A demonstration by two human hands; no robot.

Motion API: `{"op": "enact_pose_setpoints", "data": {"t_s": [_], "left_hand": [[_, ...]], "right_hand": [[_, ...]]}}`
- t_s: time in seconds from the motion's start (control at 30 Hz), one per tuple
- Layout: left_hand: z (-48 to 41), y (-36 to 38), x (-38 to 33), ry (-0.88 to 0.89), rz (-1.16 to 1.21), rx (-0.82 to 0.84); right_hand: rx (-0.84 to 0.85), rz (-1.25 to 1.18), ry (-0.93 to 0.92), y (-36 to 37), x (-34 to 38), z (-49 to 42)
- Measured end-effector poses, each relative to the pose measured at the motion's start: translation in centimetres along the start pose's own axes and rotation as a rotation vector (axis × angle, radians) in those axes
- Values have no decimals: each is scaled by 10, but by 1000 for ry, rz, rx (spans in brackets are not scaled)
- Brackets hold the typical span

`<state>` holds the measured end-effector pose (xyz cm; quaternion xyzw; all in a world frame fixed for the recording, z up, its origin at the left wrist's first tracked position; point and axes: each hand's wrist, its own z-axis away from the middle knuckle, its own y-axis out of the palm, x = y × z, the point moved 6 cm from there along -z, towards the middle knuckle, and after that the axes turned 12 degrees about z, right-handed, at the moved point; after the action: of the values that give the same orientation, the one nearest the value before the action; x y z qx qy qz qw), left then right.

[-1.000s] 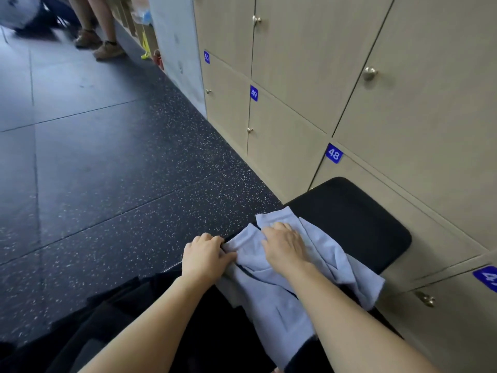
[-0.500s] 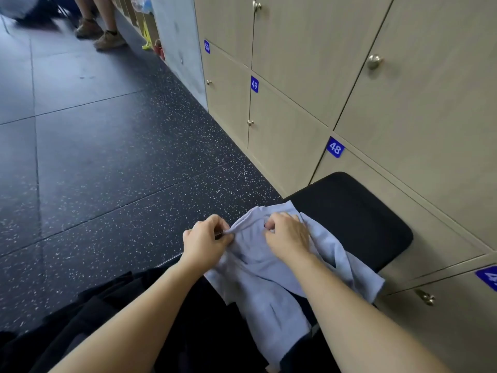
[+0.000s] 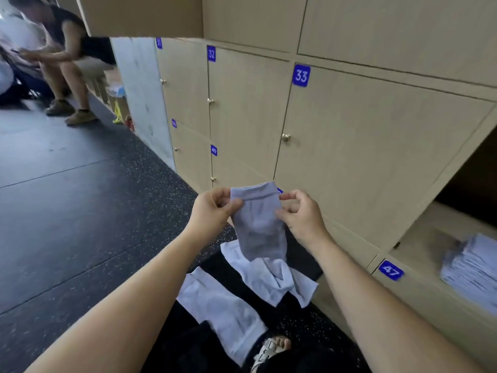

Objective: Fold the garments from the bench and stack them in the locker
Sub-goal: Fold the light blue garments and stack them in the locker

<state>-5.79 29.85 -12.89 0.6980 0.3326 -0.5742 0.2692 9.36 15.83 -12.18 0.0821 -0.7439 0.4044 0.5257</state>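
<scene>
I hold a pale blue garment (image 3: 258, 222) up in the air in front of the lockers. My left hand (image 3: 212, 211) pinches its top left edge and my right hand (image 3: 301, 216) pinches the top right edge. Its lower part hangs down and spreads onto the black bench (image 3: 304, 262) below. Another pale blue piece (image 3: 226, 310) lies lower on dark fabric; I cannot tell whether it belongs to the same garment. At the right an open locker (image 3: 430, 238) holds a stack of folded pale blue garments (image 3: 473, 270).
Shut beige locker doors numbered 32, 33 (image 3: 300, 75), 49 and 47 (image 3: 391, 270) fill the wall. A sandalled foot (image 3: 271, 348) shows below. At the far left a person (image 3: 61, 63) sits on a bench. Dark speckled floor (image 3: 80, 211) stretches left.
Both hands have lifted the garment off the bench and now hold it up by its top edge. The view has tilted up, so the open locker with its stack shows.
</scene>
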Motion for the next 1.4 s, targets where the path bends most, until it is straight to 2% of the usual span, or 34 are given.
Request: {"op": "enact_pose_setpoints", "data": {"t_s": [0.17,0.27,0.37,0.43,0.57,0.63,0.73,0.87,1.13,1.4], "left_hand": [[4,45,-71,10,170,111],[6,74,-89,-49,125,225],[8,100,-103,-66,142,258],[9,115,-117,-81,227,241],[11,137,-144,-82,319,234],[9,142,-151,-64,315,241],[8,147,-154,-87,272,274],[14,153,-150,-145,125,387],[6,143,-165,18,43,112],[7,149,-189,90,242,51]], "right_hand": [[-154,-99,-48,-75,47,14],[-234,-206,-70,-117,73,20],[-272,-248,-77,-154,88,24],[-220,-222,-15,-171,87,29],[110,-43,131,-175,60,51],[133,-76,125,-181,54,56],[19,-50,50,-199,59,52],[-123,-132,-22,-214,64,50],[-383,-67,-85,-227,68,47],[-398,-152,-160,-237,92,36]]}}
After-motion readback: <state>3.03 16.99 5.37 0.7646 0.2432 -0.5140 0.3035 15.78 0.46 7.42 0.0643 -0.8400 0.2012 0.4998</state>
